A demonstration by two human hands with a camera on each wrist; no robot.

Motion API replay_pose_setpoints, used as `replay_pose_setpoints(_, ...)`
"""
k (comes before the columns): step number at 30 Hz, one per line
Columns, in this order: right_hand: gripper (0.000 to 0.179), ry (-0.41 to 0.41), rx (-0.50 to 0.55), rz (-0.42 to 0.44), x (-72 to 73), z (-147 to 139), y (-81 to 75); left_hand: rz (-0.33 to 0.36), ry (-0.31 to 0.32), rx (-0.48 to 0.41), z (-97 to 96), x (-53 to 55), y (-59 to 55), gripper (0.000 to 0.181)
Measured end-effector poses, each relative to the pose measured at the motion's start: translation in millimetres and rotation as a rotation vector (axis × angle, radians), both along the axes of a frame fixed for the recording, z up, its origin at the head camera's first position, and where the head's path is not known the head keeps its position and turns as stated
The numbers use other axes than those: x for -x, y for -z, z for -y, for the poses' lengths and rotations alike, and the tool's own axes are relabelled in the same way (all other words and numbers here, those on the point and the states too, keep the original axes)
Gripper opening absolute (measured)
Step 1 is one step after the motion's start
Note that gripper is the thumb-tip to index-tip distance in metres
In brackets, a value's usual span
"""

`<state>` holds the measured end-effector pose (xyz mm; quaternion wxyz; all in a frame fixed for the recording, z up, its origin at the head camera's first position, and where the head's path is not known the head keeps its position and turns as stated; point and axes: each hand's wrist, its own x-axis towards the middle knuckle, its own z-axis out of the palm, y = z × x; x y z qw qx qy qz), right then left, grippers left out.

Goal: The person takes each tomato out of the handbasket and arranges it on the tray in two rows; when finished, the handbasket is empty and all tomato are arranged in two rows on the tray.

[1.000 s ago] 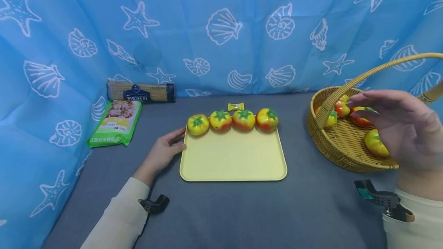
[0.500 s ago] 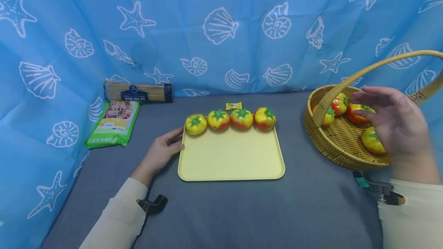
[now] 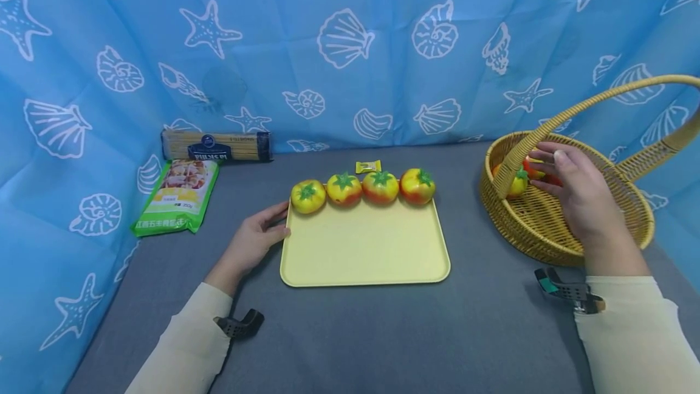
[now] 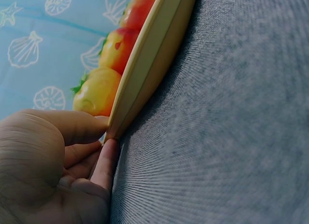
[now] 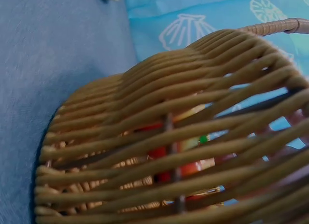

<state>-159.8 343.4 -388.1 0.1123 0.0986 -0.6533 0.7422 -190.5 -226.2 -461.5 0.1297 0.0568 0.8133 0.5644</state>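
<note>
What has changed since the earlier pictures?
The right hand has moved leftward over the basket, its fingers now at the basket tomatoes on the left side; whether it grips one is unclear. The left hand stays at the left edge of the tray, and the four tomatoes along its far edge are unmoved.

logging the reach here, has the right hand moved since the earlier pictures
Yes. In the head view the right hand has moved left, judged against the basket: it is now closer to the basket's left rim.
</note>
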Motion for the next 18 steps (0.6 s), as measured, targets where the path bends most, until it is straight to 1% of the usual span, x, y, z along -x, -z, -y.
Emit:
replay_pose_setpoints(3,0.031,0.013,-0.073,0.029,1.1,-1.9,2.9,0.006,-0.005,0.001,0.2,0.3,1.4,0.068)
replay_pose_setpoints(7,0.029,0.020,-0.128,0.071,1.6,-5.1,5.2,0.009,-0.001,0.003,-0.8,0.1,0.6,0.067)
replay_pose_setpoints(9,0.030,0.045,-0.233,0.099,1.3,-6.1,5.6,0.007,0.004,0.005,-1.0,-0.5,-0.2,0.068)
replay_pose_setpoints(11,0.036,0.070,-0.363,0.126,1.3,-6.6,5.3,0.004,0.006,0.008,-1.6,-0.6,-0.7,0.068)
replay_pose_setpoints(14,0.053,0.081,-0.558,0.171,2.6,-5.6,4.4,0.000,0.004,0.011,-1.4,0.0,0.0,0.068)
replay_pose_setpoints(16,0.063,0.056,-0.603,0.194,3.9,-4.6,3.7,-0.002,0.004,0.012,-0.7,0.6,1.1,0.068)
replay_pose_setpoints(18,0.067,0.038,-0.630,0.211,4.5,-3.6,3.0,-0.004,0.002,0.016,0.4,1.0,2.1,0.068)
